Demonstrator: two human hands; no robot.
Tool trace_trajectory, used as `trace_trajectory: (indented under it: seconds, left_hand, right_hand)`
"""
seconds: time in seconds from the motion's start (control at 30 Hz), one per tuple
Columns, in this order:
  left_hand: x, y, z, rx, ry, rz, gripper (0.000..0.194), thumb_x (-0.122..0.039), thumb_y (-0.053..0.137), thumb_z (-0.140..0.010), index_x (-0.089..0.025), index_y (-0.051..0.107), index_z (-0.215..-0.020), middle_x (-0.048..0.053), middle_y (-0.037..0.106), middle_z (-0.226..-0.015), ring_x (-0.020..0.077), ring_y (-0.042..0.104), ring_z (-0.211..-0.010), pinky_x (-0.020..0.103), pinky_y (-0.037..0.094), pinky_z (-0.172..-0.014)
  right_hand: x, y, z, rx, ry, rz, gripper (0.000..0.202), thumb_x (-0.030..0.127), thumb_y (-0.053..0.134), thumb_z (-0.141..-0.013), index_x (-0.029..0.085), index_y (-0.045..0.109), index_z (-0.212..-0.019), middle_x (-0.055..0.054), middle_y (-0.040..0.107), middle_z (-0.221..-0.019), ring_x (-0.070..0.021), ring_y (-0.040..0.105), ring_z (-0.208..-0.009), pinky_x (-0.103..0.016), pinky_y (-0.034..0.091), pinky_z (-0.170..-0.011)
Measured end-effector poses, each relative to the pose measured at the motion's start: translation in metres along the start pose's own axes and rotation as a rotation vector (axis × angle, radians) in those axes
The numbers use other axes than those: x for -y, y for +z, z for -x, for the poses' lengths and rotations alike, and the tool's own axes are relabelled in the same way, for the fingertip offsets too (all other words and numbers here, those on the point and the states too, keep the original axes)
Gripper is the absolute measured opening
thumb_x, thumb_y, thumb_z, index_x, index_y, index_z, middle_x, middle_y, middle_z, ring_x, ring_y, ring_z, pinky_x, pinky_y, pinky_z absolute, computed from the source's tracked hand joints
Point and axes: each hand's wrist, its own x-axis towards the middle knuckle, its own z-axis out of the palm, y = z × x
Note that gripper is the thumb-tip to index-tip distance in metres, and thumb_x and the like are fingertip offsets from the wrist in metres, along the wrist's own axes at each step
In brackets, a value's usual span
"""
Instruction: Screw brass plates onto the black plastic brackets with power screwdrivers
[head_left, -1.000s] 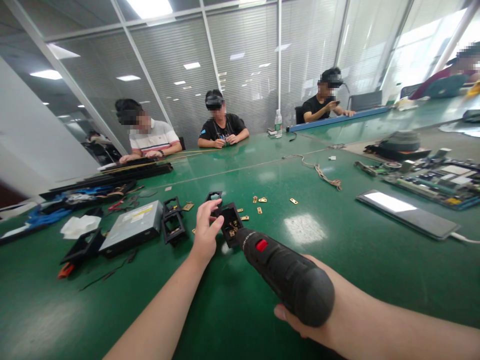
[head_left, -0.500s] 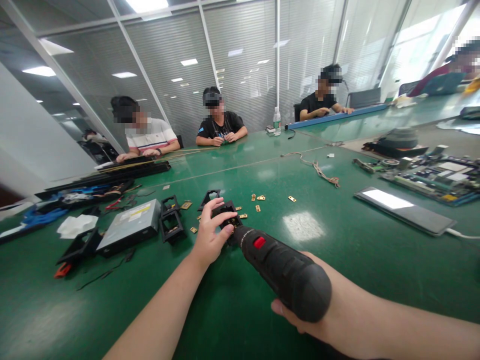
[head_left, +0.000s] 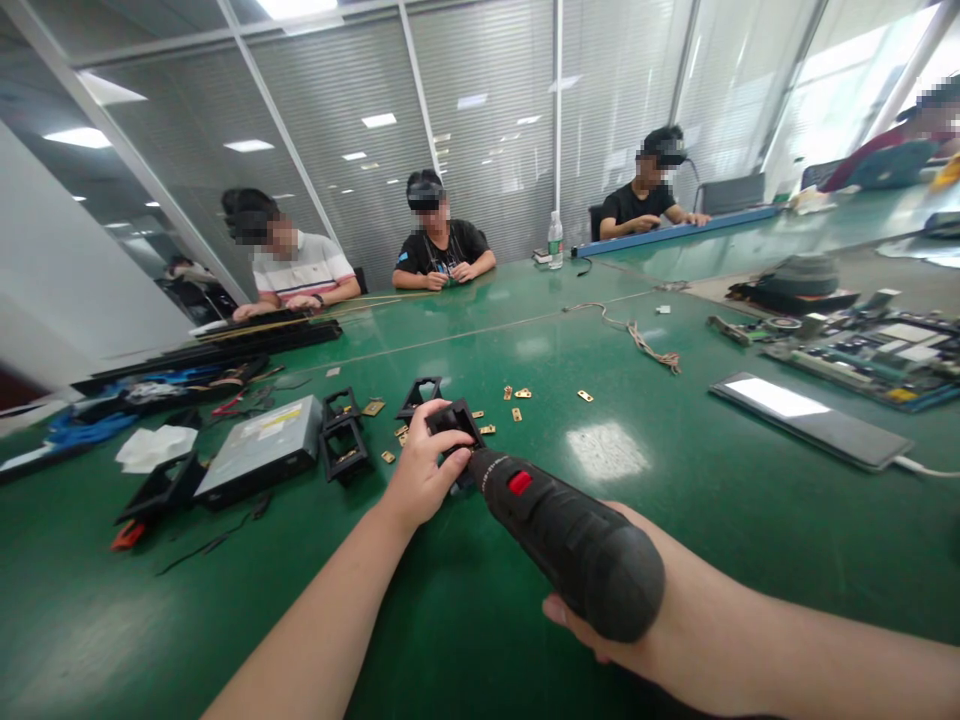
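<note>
My left hand [head_left: 424,470] is closed around a black plastic frame [head_left: 452,420], thumb and fingers on its near side. In my right hand [head_left: 600,620] is a black cordless screwdriver [head_left: 574,545] with a red switch on top. Its nose points into the frame beside my left thumb; the tip is hidden there. Small brass plates [head_left: 523,393] with holes lie scattered beyond and beside the frame. Another black frame [head_left: 418,397] stands just behind my left hand, and further ones [head_left: 345,450] are to its left.
A silver disc drive [head_left: 262,450] lies on the green table at left, near white tissue [head_left: 156,448]. At right are a phone [head_left: 810,420] with a cable and circuit boards [head_left: 877,345]. A braided cord [head_left: 652,350] lies further back. Several people sit across the table.
The fingers of my left hand have curled in from a more spread pose, and the black frame has tilted slightly. The screwdriver has hardly moved.
</note>
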Motion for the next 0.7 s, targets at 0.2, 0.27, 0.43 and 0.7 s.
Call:
trace_trajectory:
  seconds: [0.2,0.27,0.43,0.7]
  left_hand:
    - [-0.01,-0.001,-0.003,0.016,-0.042,-0.051,0.077,-0.07,0.041,-0.132,-0.021,0.1,-0.125,0.022,0.065,-0.167,0.0471,0.064,-0.167,0.068,0.056,-0.148]
    - [-0.008,0.001,-0.003,0.014,-0.045,-0.055,0.076,-0.07,0.04,-0.132,-0.021,0.099,-0.126,0.022,0.066,-0.165,0.0467,0.065,-0.166,0.068,0.057,-0.147]
    - [0.008,0.011,0.003,-0.085,-0.009,-0.056,0.071,-0.072,0.04,-0.132,-0.024,0.091,-0.144,0.021,0.066,-0.17,0.0448,0.063,-0.169,0.067,0.056,-0.148]
    - [0.014,0.012,0.002,-0.197,0.043,-0.006,0.077,-0.083,0.041,-0.13,-0.027,0.075,-0.171,0.023,0.066,-0.181,0.0459,0.06,-0.177,0.071,0.049,-0.151]
  right_hand:
    - [-0.001,0.0,0.0,0.002,-0.014,0.01,0.062,0.035,0.102,-0.105,0.036,0.078,-0.162,0.003,0.077,-0.082,-0.0251,0.073,-0.062,-0.035,0.055,-0.053]
    - [-0.002,-0.001,0.0,-0.002,-0.019,0.009,0.062,0.036,0.104,-0.104,0.035,0.079,-0.16,0.002,0.079,-0.083,-0.0255,0.073,-0.063,-0.035,0.055,-0.054]
    - [-0.003,0.0,-0.003,-0.011,-0.023,-0.008,0.056,0.039,0.104,-0.104,0.034,0.08,-0.153,0.003,0.078,-0.08,-0.0243,0.072,-0.06,-0.034,0.052,-0.052]
    - [0.01,0.001,0.004,-0.028,-0.001,-0.006,0.051,0.038,0.107,-0.098,0.034,0.083,-0.143,0.004,0.075,-0.078,-0.0235,0.07,-0.062,-0.033,0.052,-0.053]
